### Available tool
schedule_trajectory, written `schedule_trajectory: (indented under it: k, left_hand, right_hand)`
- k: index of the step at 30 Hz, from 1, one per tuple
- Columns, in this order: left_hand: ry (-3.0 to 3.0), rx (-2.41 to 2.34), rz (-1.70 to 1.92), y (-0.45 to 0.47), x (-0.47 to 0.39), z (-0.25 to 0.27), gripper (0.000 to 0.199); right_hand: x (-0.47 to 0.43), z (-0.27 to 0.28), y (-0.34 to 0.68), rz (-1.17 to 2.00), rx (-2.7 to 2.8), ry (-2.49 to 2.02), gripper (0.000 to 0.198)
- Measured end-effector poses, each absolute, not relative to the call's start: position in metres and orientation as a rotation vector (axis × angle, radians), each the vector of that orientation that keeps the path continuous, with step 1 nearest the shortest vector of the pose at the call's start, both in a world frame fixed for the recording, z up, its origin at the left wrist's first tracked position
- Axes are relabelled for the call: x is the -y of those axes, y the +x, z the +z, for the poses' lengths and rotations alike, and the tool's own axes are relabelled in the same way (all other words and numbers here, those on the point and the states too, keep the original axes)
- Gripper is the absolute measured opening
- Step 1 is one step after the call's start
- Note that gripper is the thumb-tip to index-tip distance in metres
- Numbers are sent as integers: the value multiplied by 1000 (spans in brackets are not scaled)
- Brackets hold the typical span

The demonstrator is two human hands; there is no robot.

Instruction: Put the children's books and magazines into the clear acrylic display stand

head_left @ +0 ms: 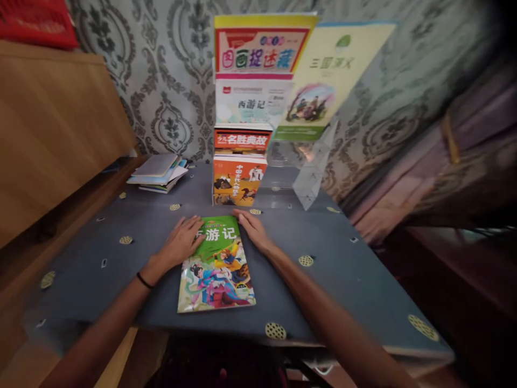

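Observation:
A picture book [220, 269] with a green top and colourful cartoon figures lies face up near the front of the table. My left hand [183, 240], with a dark band at the wrist, rests along the book's upper left edge. Its fingers are stretched out and partly cover the cover's first title character. At the upper right corner my right hand [253, 230] lies beside the book, fingers extended and touching or very near its edge. Neither hand is wrapped round the book.
A clear tiered rack [309, 186] stands at the back, holding upright books such as an orange one [238, 180] and a cream one [319, 81]. A stack of books [159, 172] lies at back left beside a wooden cabinet [60, 124]. A patterned cloth covers the table [331, 291].

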State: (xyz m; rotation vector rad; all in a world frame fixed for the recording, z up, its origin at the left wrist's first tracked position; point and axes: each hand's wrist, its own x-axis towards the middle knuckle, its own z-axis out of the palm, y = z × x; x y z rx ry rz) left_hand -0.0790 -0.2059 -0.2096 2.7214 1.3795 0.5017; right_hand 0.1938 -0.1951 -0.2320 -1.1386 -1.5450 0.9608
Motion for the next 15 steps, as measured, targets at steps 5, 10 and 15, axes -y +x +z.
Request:
schedule_trajectory:
  k: [5, 10, 15]
  left_hand:
    - [2773, -1183, 363, -51, 195, -202, 48]
    - [2790, -1066, 342, -24, 191, -197, 51]
    - [2803, -996, 285, -4, 188, -195, 49]
  right_hand:
    - [191, -235, 195, 1033, 1460, -1081, 62]
    - [190, -234, 194, 1088, 1413, -1045, 64]
    - [190, -230, 195, 1138, 1366, -1059, 61]
